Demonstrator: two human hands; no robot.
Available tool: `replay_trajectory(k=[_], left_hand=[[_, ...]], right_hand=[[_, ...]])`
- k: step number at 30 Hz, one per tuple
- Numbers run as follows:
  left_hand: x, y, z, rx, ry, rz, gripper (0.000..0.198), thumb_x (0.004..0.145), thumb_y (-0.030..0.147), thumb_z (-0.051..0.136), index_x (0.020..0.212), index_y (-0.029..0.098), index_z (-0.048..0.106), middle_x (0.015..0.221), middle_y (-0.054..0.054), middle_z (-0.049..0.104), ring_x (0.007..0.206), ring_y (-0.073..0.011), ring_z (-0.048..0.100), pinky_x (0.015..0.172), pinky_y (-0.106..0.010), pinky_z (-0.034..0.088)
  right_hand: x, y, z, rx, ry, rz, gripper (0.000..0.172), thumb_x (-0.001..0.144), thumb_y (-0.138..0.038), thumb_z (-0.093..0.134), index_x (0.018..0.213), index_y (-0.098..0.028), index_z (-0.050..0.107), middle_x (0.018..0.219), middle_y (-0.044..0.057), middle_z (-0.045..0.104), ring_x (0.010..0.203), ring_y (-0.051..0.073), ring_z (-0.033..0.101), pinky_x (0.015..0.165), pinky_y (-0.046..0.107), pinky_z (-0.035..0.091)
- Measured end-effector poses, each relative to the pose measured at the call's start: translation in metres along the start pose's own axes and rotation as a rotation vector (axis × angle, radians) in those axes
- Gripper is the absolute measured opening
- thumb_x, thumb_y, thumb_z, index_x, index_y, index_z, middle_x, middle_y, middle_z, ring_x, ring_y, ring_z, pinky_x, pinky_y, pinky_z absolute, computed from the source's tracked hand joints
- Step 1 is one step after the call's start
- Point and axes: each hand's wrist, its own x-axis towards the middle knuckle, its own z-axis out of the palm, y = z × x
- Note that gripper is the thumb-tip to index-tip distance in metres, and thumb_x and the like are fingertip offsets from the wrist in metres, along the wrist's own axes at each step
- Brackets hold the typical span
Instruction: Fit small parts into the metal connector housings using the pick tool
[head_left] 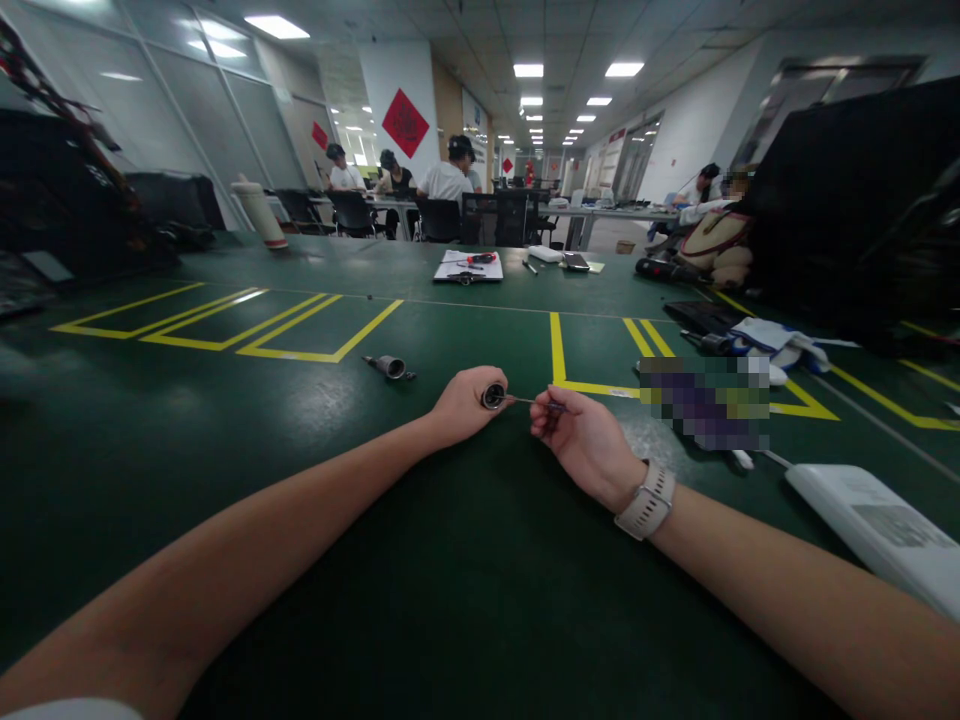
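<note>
My left hand (466, 403) is closed around a small round metal part (493, 396), its dark end face turned toward my right hand. My right hand (581, 440) pinches a thin screwdriver (541, 403) whose tip reaches into the round part. Both hands hover just above the dark green table (450, 560), near its middle. A watch with a pale strap sits on my right wrist. A second small metal cylinder (388, 366) lies on the table, left of and beyond my left hand.
Yellow tape lines (300, 330) mark boxes on the table. A white device (877, 525) lies at right, gloves and dark tools (757, 335) beyond it. A clipboard with tools (469, 266) and a phone (576, 261) lie farther off. Several people sit at distant desks.
</note>
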Motion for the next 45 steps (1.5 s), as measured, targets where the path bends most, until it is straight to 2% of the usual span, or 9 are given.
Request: replay_trajectory(k=[4, 11, 15, 22, 29, 37, 45], left_hand=[[0.001, 0.001, 0.001, -0.036, 0.006, 0.01, 0.021, 0.077, 0.029, 0.055, 0.062, 0.017, 0.045, 0.06, 0.004, 0.044, 0.056, -0.0104, 0.042, 0.054, -0.023, 0.033], [0.001, 0.0, 0.0, 0.009, -0.099, 0.071, 0.015, 0.077, 0.024, 0.057, 0.067, 0.016, 0.048, 0.065, 0.003, 0.048, 0.061, -0.0114, 0.046, 0.057, -0.023, 0.035], [0.002, 0.001, -0.002, -0.021, -0.126, 0.064, 0.016, 0.077, 0.024, 0.057, 0.066, 0.016, 0.048, 0.066, 0.002, 0.048, 0.061, -0.0113, 0.047, 0.058, -0.024, 0.036], [0.003, 0.0, -0.001, -0.134, -0.136, -0.042, 0.017, 0.072, 0.025, 0.062, 0.065, 0.016, 0.049, 0.063, 0.004, 0.048, 0.058, -0.01, 0.045, 0.055, -0.022, 0.035], [0.003, -0.001, -0.002, -0.094, -0.209, 0.039, 0.017, 0.077, 0.027, 0.058, 0.068, 0.015, 0.051, 0.067, 0.002, 0.05, 0.062, -0.011, 0.048, 0.059, -0.023, 0.037], [0.003, 0.0, -0.002, -0.114, -0.19, 0.013, 0.017, 0.075, 0.027, 0.06, 0.068, 0.016, 0.049, 0.067, 0.003, 0.049, 0.062, -0.011, 0.048, 0.058, -0.023, 0.037], [0.004, -0.002, -0.001, -0.126, -0.171, 0.034, 0.019, 0.076, 0.029, 0.061, 0.068, 0.016, 0.049, 0.067, 0.003, 0.049, 0.062, -0.0113, 0.047, 0.058, -0.024, 0.037]], right_hand=[[0.0, 0.001, 0.0, -0.014, 0.005, -0.034, 0.017, 0.072, -0.031, 0.057, 0.062, -0.017, 0.059, 0.061, 0.001, 0.056, 0.058, 0.014, 0.051, 0.06, 0.03, 0.04], [-0.007, -0.007, 0.002, -0.232, -0.054, -0.206, 0.016, 0.071, -0.025, 0.066, 0.058, -0.017, 0.064, 0.06, 0.0, 0.06, 0.063, 0.014, 0.052, 0.063, 0.029, 0.036], [-0.003, -0.008, -0.001, -0.213, -0.069, -0.158, 0.017, 0.073, -0.029, 0.062, 0.061, -0.017, 0.063, 0.061, 0.001, 0.06, 0.062, 0.014, 0.052, 0.061, 0.029, 0.038], [0.005, -0.003, -0.006, -0.119, -0.032, -0.065, 0.019, 0.071, -0.033, 0.059, 0.062, -0.016, 0.06, 0.06, 0.001, 0.058, 0.056, 0.014, 0.051, 0.058, 0.03, 0.039], [-0.004, -0.008, 0.001, -0.214, -0.051, -0.165, 0.015, 0.07, -0.027, 0.065, 0.058, -0.017, 0.063, 0.059, 0.0, 0.06, 0.062, 0.014, 0.052, 0.062, 0.028, 0.037], [0.006, -0.007, -0.004, -0.113, -0.017, -0.045, 0.018, 0.068, -0.031, 0.06, 0.059, -0.016, 0.06, 0.056, 0.001, 0.058, 0.054, 0.013, 0.05, 0.057, 0.029, 0.037], [0.005, -0.009, -0.004, -0.121, -0.024, -0.079, 0.018, 0.068, -0.029, 0.061, 0.057, -0.016, 0.061, 0.054, 0.001, 0.058, 0.054, 0.013, 0.049, 0.055, 0.028, 0.036]])
